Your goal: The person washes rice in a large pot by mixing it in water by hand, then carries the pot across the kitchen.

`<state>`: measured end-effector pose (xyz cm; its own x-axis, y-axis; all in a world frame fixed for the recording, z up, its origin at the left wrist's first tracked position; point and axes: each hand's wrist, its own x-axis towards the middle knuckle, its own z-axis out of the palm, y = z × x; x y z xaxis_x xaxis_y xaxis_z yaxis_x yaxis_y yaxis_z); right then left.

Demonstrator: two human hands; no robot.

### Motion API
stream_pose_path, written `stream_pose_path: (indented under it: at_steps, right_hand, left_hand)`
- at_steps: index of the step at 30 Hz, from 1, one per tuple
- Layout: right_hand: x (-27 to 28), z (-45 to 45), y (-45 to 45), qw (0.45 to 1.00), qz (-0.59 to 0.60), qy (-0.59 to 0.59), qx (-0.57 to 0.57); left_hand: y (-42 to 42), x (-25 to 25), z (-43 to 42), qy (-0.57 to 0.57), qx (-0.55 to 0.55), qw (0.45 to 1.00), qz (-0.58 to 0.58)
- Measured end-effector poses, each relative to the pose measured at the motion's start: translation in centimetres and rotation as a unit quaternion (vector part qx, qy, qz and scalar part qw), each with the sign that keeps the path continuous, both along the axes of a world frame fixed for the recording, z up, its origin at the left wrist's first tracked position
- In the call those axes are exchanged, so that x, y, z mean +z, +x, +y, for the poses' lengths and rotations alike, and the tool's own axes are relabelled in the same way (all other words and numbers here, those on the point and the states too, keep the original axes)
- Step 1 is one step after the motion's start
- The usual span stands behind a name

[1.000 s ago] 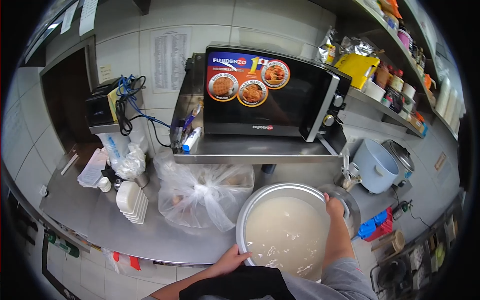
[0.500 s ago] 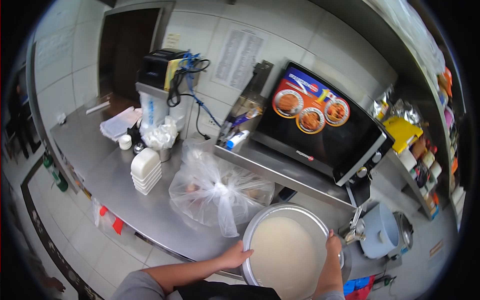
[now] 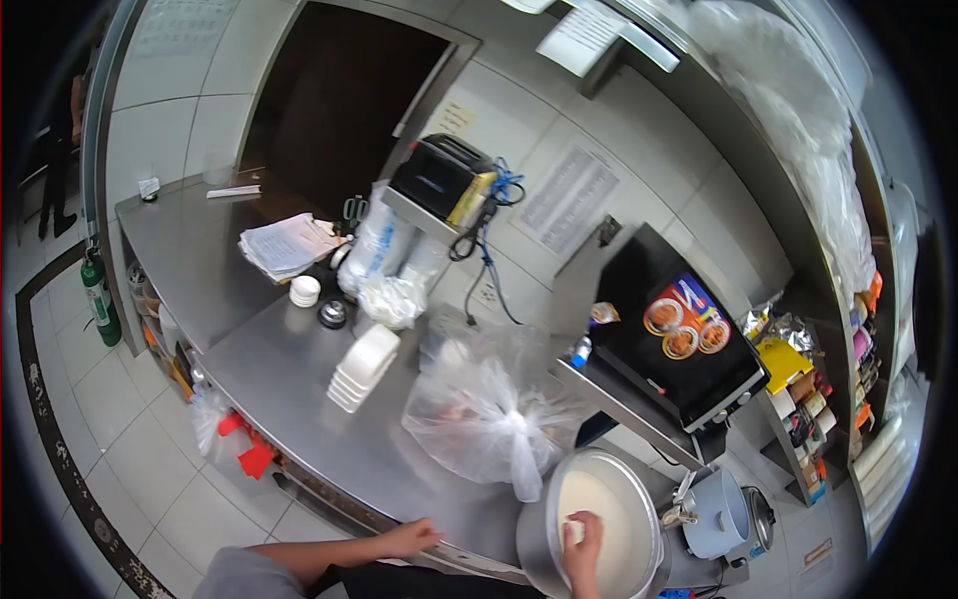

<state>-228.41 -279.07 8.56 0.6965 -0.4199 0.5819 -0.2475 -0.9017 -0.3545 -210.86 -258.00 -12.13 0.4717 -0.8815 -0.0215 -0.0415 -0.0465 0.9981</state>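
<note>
A large round metal pot (image 3: 534, 544) with cloudy, pale liquid (image 3: 611, 504) in it is at the counter's front edge. Over the pot's opening is my right hand (image 3: 583, 547), its fingers curled together around something pale that I cannot make out. My left hand (image 3: 411, 538) is off the pot, to its left by the counter edge, with its fingers curled in and nothing visible in them. A knotted clear plastic bag (image 3: 489, 414) with contents hard to make out sits just behind the pot.
White stacked containers (image 3: 363, 367), papers (image 3: 287, 246) and a small bell (image 3: 333, 313) stand on the steel counter (image 3: 269, 369). A microwave (image 3: 669, 329) is on a raised shelf. To the right of the pot is a light-blue pot (image 3: 717, 514). A person's legs (image 3: 55, 185) show far left.
The view has swung left. My left hand has let go of the pot's rim and moved away from it. My right hand has gone from the far rim to over the pot's opening.
</note>
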Motion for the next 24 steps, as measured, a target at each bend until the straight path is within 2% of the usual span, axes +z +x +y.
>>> stream_pose_path:
  at_steps: [1, 2, 3, 4, 5, 6, 7, 8, 10, 12, 14, 17, 21, 24]
  right_hand:
    - [-1.1, 3.1, 1.8, 0.999, 0.009, 0.026, 0.026]
    - [-1.9, 6.1, 3.6, 0.996, 0.058, 0.024, 0.067]
    - [-2.6, 8.8, 5.5, 0.989, 0.095, 0.023, 0.112]
    - [-3.8, 10.9, 7.2, 0.977, 0.132, 0.014, 0.164]
    - [-5.2, 12.6, 9.0, 0.962, 0.168, 0.007, 0.216]
    - [-6.2, 14.5, 10.8, 0.944, 0.18, 0.029, 0.275]
    - [-6.2, 16.3, 12.5, 0.934, 0.2, 0.015, 0.297]
    - [-6.1, 18.1, 14.5, 0.922, 0.215, 0.001, 0.321]
    - [-6.2, 20.0, 18.6, 0.921, 0.189, 0.027, 0.339]
    - [-5.7, 21.0, 22.6, 0.927, 0.158, 0.053, 0.336]
    - [-4.0, 20.9, 26.6, 0.939, 0.124, 0.062, 0.315]
    - [-1.5, 19.6, 32.1, 0.955, 0.062, 0.082, 0.279]
    - [0.9, 17.4, 39.7, 0.952, 0.02, 0.17, 0.252]
    - [0.2, 15.6, 46.8, 0.932, -0.028, 0.27, 0.24]
  left_hand:
    - [1.4, 2.7, 6.1, -0.08, 0.005, 0.995, 0.054]
    - [2.5, -4.0, 9.8, -0.007, 0.06, 0.995, 0.081]
    - [3.8, -4.1, 15.5, 0.103, 0.109, 0.979, 0.135]
    - [4.2, -6.5, 20.6, 0.118, 0.212, 0.966, 0.087]
    - [4.4, -8.3, 25.4, 0.059, 0.305, 0.95, 0.014]
    - [5.1, -8.7, 29.6, 0.088, 0.359, 0.929, -0.008]
    - [5.7, -6.0, 33.1, 0.139, 0.399, 0.905, 0.051]
    - [6.2, -3.6, 35.7, 0.132, 0.443, 0.883, 0.079]
    - [7.5, -2.6, 39.5, 0.112, 0.503, 0.855, 0.068]
    - [8.9, -0.7, 41.1, 0.071, 0.544, 0.834, 0.061]
    - [10.7, 0.5, 41.1, 0.086, 0.561, 0.818, 0.087]
    - [13.5, 0.2, 40.1, 0.082, 0.544, 0.833, 0.057]
    - [17.4, 2.4, 40.1, 0.115, 0.519, 0.846, 0.039]
    - [20.8, 3.6, 42.0, 0.123, 0.562, 0.818, 0.015]
